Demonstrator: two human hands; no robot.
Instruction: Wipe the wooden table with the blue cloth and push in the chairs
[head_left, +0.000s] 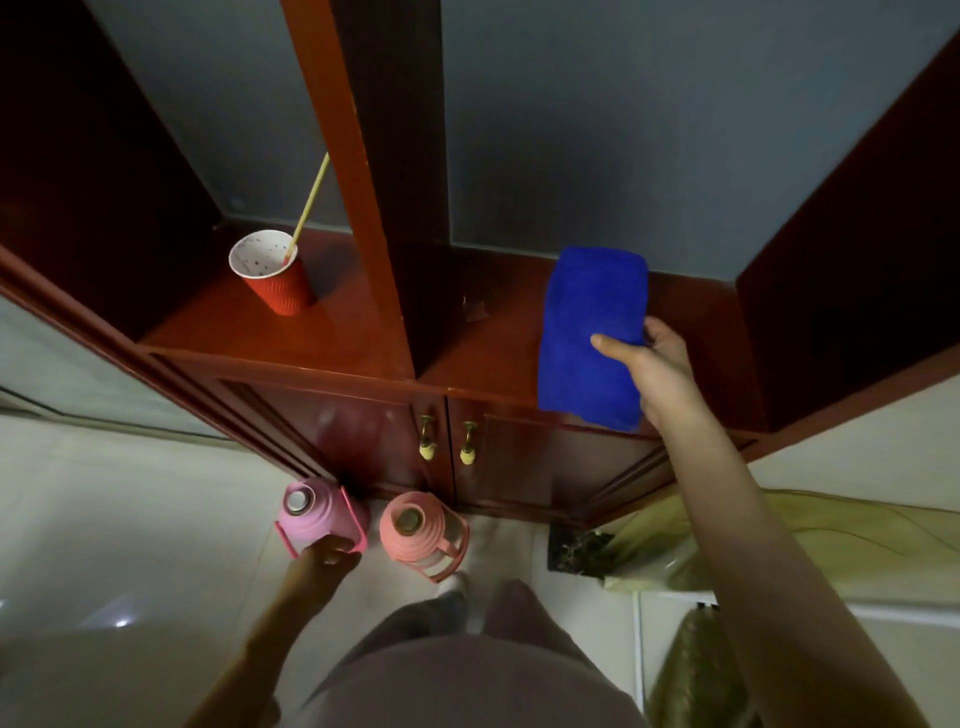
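A folded blue cloth (592, 332) lies on the right shelf of a dark red wooden cabinet (322, 338), its near end hanging past the shelf edge. My right hand (657, 364) grips the cloth's right side, thumb on top and fingers curled behind it. My left hand (324, 561) hangs low by my side over the floor, fingers loosely curled and holding nothing, just in front of a pink flask. No table or chairs are in view.
A red paper cup (272, 275) with a yellow stick stands on the left shelf. Two flasks, pink (317, 514) and salmon (415, 530), stand on the tiled floor before the cabinet doors (447, 441). A yellowish plastic bag (691, 551) lies at the right.
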